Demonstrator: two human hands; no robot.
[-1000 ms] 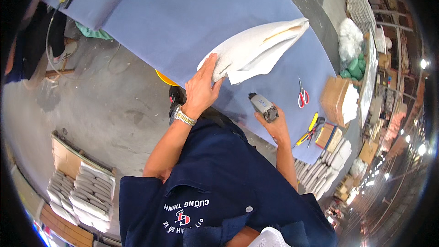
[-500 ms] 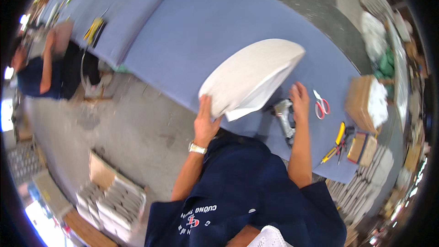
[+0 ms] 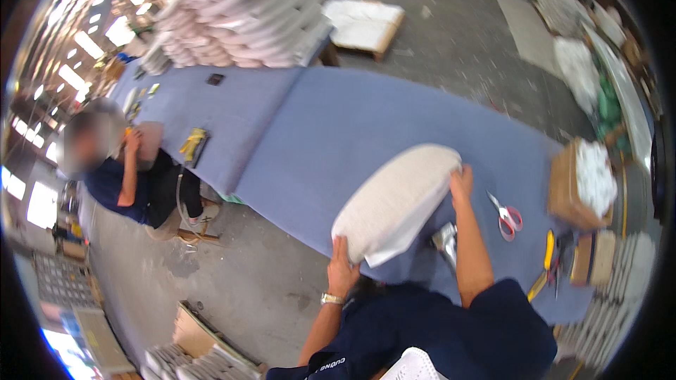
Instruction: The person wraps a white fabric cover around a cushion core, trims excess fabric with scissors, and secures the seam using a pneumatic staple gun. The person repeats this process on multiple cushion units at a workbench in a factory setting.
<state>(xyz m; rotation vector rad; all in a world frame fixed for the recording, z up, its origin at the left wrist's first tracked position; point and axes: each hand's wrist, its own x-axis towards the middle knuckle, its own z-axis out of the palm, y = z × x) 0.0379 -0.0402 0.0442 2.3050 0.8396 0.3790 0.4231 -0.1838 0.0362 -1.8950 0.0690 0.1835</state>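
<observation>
A white cushion (image 3: 398,200) lay on the blue table (image 3: 338,119), gripped at both ends. The left hand (image 3: 343,267) clutched its near corner at the table's edge, while the right hand (image 3: 461,184) held its far end, just beside red-handled scissors (image 3: 505,215).

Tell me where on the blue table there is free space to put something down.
The blue felt-covered table is bare between the white fabric cushion and the yellow tool to the left. It is crowded to the right: red-handled scissors, a cardboard box of white pieces and a yellow-handled tool.
</observation>
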